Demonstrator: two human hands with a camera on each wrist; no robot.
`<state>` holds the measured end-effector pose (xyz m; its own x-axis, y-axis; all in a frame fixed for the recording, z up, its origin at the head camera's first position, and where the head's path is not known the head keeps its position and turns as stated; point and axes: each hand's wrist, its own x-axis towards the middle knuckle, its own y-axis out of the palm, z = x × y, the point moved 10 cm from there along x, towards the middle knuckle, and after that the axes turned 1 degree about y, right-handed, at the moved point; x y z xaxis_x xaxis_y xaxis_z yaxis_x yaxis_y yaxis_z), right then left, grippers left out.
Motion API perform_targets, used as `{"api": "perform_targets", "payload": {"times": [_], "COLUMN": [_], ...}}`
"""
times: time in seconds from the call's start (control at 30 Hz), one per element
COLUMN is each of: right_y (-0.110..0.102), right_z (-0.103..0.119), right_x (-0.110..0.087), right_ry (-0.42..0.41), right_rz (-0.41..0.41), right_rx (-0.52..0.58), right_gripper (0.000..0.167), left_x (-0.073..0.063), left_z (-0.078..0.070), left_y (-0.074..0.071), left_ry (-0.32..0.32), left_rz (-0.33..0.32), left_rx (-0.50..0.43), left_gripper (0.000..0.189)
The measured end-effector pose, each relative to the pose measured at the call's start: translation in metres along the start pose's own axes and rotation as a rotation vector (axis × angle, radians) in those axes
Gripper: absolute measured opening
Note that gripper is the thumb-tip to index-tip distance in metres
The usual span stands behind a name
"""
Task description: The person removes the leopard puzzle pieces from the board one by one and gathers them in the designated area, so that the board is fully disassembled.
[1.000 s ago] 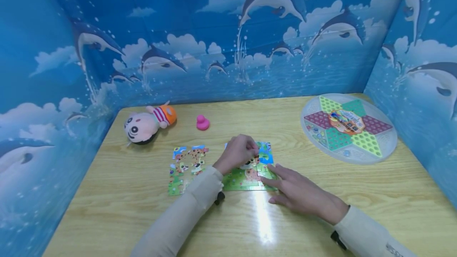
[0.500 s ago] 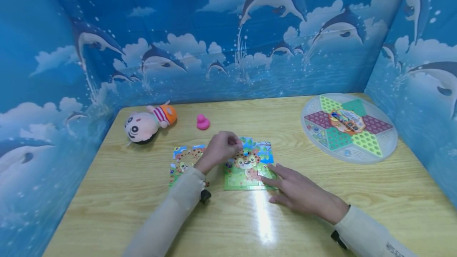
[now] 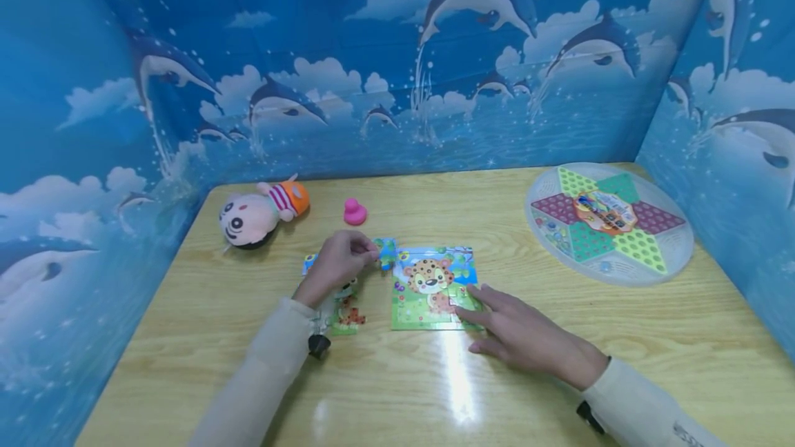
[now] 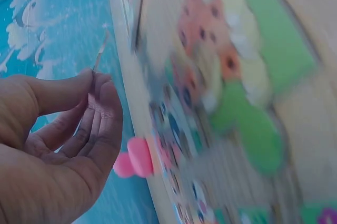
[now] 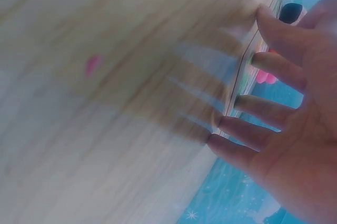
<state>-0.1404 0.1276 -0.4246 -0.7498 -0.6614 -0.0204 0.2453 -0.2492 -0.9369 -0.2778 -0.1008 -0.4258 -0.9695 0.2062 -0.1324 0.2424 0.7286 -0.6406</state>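
My left hand (image 3: 338,261) pinches a blue and green jigsaw piece (image 3: 386,252) between thumb and fingertips, just off the upper left corner of a square leopard jigsaw puzzle (image 3: 422,324). In the left wrist view the piece (image 4: 100,54) appears as a thin edge above the fingertips. Beneath that hand lie loose jigsaw pieces (image 3: 350,316), partly hidden by the hand and sleeve. My right hand (image 3: 528,333) rests with fingers spread and fairly straight at the puzzle's right edge, fingertips touching it. The right wrist view shows those fingers (image 5: 266,111) spread against the puzzle's edge.
A plush doll (image 3: 248,219) lies at the table's back left, with a pink toy duck (image 3: 355,214) to its right. A round Chinese checkers board (image 3: 590,243) lies at the back right. Dolphin-printed sheets (image 3: 323,150) enclose the wooden table (image 3: 472,212).
My left hand has moved left from over the puzzle, carrying the pinched piece past its upper left corner and uncovering the leopard's face. The right hand has stayed in place.
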Motion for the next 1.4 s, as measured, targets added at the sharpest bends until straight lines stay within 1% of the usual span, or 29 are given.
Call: {"api": "perform_targets", "payload": {"times": [0.13, 0.2, 0.3, 0.43, 0.53, 0.67, 0.93, 1.03, 1.17, 1.33, 1.4], "right_y": [0.000, 0.000, 0.000, 0.000, 0.001, 0.001, 0.000, -0.001, -0.001, -0.001, -0.002], "right_z": [0.000, 0.000, 0.000, 0.000, -0.001, -0.001, -0.001, -0.001, -0.001, -0.001, -0.001], "right_x": [0.000, -0.001, -0.001, -0.001, -0.001, -0.001, -0.001, -0.001, -0.001, -0.002, -0.002], "right_ry": [0.003, 0.006, 0.009, 0.007, 0.007, 0.008, 0.006, 0.006, 0.005, 0.004, 0.006], "right_rz": [0.000, 0.001, 0.003, 0.000, -0.001, -0.001, -0.004, -0.006, -0.002, 0.001, 0.001], "right_rx": [0.005, 0.005, 0.005, 0.003, 0.004, 0.003, -0.006, -0.009, -0.014, -0.012, -0.005], "right_gripper": [0.057, 0.057, 0.057, 0.057, 0.058, 0.057, 0.058, 0.058, 0.058, 0.058, 0.059], "left_x": [-0.004, -0.005, -0.005, -0.004, -0.002, 0.000, 0.001, 0.002, 0.003, 0.001, 0.000], "left_z": [0.009, 0.011, 0.014, 0.018, 0.019, 0.019, 0.018, 0.014, 0.007, -0.002, -0.009], "left_y": [-0.007, -0.010, -0.010, -0.008, -0.005, -0.004, -0.006, -0.006, -0.001, 0.013, 0.021], "left_ry": [-0.013, -0.014, -0.024, -0.050, -0.065, -0.070, -0.079, -0.054, -0.014, -0.010, 0.008], "left_rz": [-0.006, -0.013, -0.012, 0.000, 0.004, -0.005, -0.035, -0.037, -0.020, 0.027, 0.048], "left_rx": [0.012, 0.025, 0.042, 0.057, 0.070, 0.096, 0.132, 0.123, 0.110, 0.078, 0.072], "left_gripper": [0.007, 0.008, 0.008, 0.007, 0.006, 0.007, 0.012, 0.013, 0.012, 0.012, 0.012]}}
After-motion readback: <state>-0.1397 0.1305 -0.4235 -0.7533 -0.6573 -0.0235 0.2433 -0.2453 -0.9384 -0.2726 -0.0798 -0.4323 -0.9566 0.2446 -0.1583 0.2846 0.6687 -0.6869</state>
